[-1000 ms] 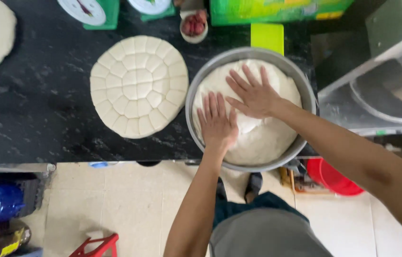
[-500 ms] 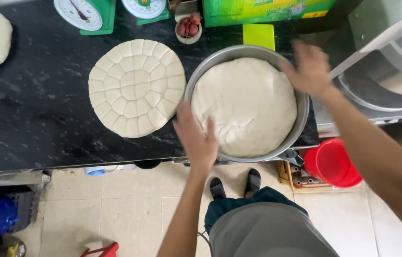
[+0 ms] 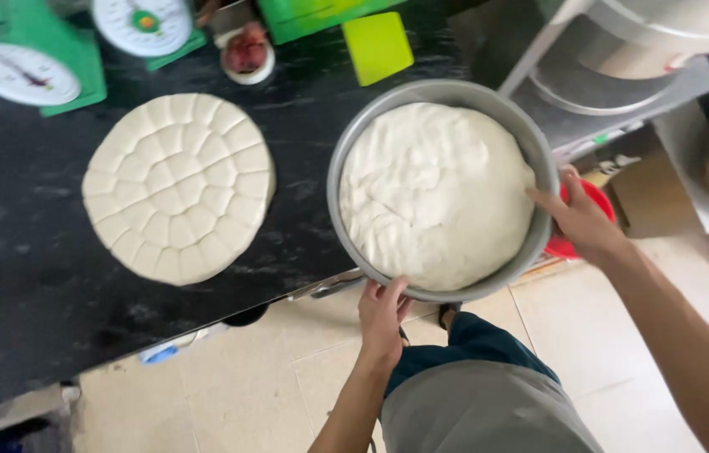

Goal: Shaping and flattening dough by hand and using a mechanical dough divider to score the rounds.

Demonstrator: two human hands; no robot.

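A round metal pan point(image 3: 348, 149) holds a big mound of pale dough point(image 3: 434, 189) and overhangs the front edge of the black counter point(image 3: 19, 252). My left hand point(image 3: 382, 315) grips the pan's near rim from below. My right hand point(image 3: 576, 220) holds the right rim, fingers touching the dough's edge. To the left on the counter lies a flat round dough disc point(image 3: 178, 186) scored into many small segments.
Two white-dial scales on green bases point(image 3: 23, 74) point(image 3: 143, 23) stand at the back, with a small bowl point(image 3: 248, 52) and a yellow-green scraper point(image 3: 378, 46). A steel machine point(image 3: 623, 59) stands right. A red bucket point(image 3: 591, 201) sits below, on a beige tiled floor.
Both hands left the top of the dough and moved out to the pan's rim. The pan now sits over the counter's front edge.
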